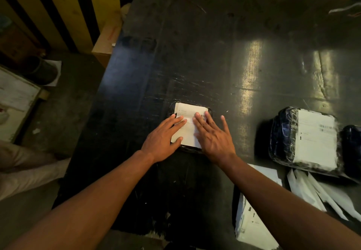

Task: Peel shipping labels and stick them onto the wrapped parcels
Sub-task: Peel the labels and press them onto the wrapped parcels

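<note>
A small black-wrapped parcel (pixel 208 111) lies in the middle of the dark table (pixel 195 54), with a white shipping label (pixel 190 111) covering most of its top. My left hand (pixel 163 142) lies flat on the label's left half, fingers spread. Flat on the right half rests my right hand (pixel 214 138), fingers also spread, little finger off the parcel's edge. Both palms press down and hold nothing. To the right sits a second wrapped parcel (pixel 283 136) carrying its own white label (pixel 316 136).
A third dark parcel (pixel 351 148) peeks in at the right edge. Peeled backing strips (pixel 312 193) and a stack of label sheets (pixel 252 222) lie at the near right. A cardboard box (pixel 106 40) stands off the table's left, by a yellow-and-black striped wall.
</note>
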A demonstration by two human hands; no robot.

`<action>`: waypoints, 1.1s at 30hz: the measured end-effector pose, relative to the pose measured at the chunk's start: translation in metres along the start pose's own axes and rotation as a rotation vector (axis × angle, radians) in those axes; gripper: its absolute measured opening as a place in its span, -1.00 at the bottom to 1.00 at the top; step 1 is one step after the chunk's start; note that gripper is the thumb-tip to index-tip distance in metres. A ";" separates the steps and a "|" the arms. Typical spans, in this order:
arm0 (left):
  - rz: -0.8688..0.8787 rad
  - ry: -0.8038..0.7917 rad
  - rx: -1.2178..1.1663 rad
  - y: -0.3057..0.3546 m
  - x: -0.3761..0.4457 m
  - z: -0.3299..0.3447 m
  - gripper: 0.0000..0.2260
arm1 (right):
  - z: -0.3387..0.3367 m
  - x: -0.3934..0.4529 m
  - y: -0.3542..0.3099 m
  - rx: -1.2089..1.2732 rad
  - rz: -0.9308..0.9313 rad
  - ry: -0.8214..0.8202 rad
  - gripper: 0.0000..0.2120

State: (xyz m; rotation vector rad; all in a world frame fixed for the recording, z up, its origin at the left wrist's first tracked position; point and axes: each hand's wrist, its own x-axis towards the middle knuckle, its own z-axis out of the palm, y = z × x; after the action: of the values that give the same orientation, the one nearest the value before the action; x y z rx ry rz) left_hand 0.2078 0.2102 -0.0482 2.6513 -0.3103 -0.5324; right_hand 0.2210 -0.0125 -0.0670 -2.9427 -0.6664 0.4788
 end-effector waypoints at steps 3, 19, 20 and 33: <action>0.004 0.007 -0.017 -0.002 -0.001 0.001 -0.41 | 0.001 -0.014 0.010 -0.010 0.088 0.010 -0.40; 0.010 -0.011 -0.047 -0.004 -0.002 0.000 -0.37 | 0.018 -0.046 -0.006 -0.061 -0.064 0.088 -0.46; 0.010 -0.012 -0.045 -0.004 -0.003 0.000 -0.38 | 0.018 -0.049 -0.006 -0.049 -0.038 0.093 -0.46; 0.027 -0.027 -0.021 -0.007 -0.003 0.002 -0.36 | 0.039 -0.080 -0.032 0.048 -0.050 0.093 -0.37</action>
State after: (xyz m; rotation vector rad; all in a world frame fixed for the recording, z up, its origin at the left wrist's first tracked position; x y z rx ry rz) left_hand 0.2048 0.2164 -0.0517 2.6182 -0.3471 -0.5602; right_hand 0.1271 -0.0175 -0.0763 -2.8756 -0.7049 0.3468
